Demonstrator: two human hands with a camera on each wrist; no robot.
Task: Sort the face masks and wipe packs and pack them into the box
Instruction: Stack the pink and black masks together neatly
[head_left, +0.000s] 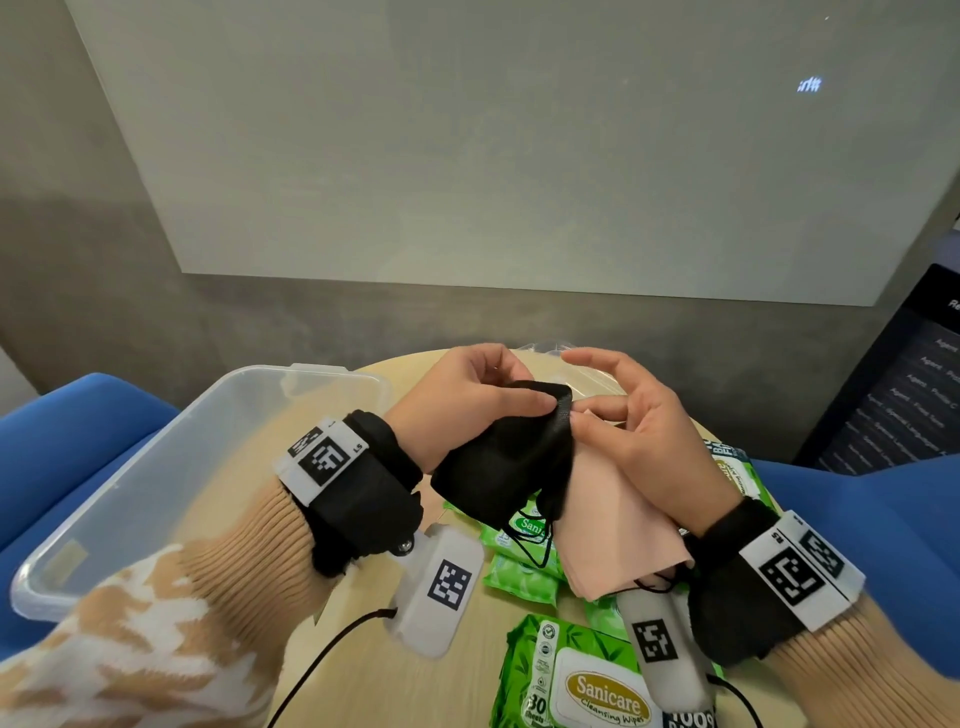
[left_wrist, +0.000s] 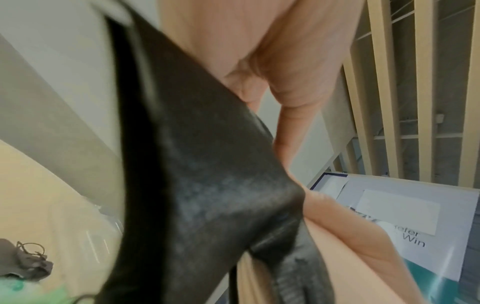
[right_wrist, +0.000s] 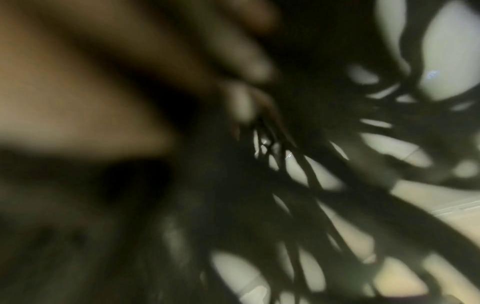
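Wall panel: a big pale board (head_left: 467, 145) fills the far wall above my bench (head_left: 363, 649).
Chairs: blue seats (head_left: 57, 441) sit on both sides of the round wooden bench.
Box: the clear plastic box (head_left: 156, 467) stands open on the bench to my left, just beside my left wrist.
Wipe packs: green Sanicare packs (head_left: 571, 675) lie flat on the bench under my hands, partly hidden by the masks and my wrist cameras.
Black masks: a bunch of black face masks (head_left: 498, 457) hangs in the air over the wipe packs, their ear loops dangling; my left hand (head_left: 467, 405) curls round the top, thumb pressed on the cloth.
Pink mask: a peach-pink mask (head_left: 608, 519) hangs just beside the black ones, against my right palm.
Right hand: my right hand (head_left: 649, 441) pinches the top edge where black and pink meet, its other fingers (head_left: 597, 358) loosely spread.
Grey mask: in the left wrist view, a crumpled grey mask (left_wrist: 28, 265) lies on the bench.
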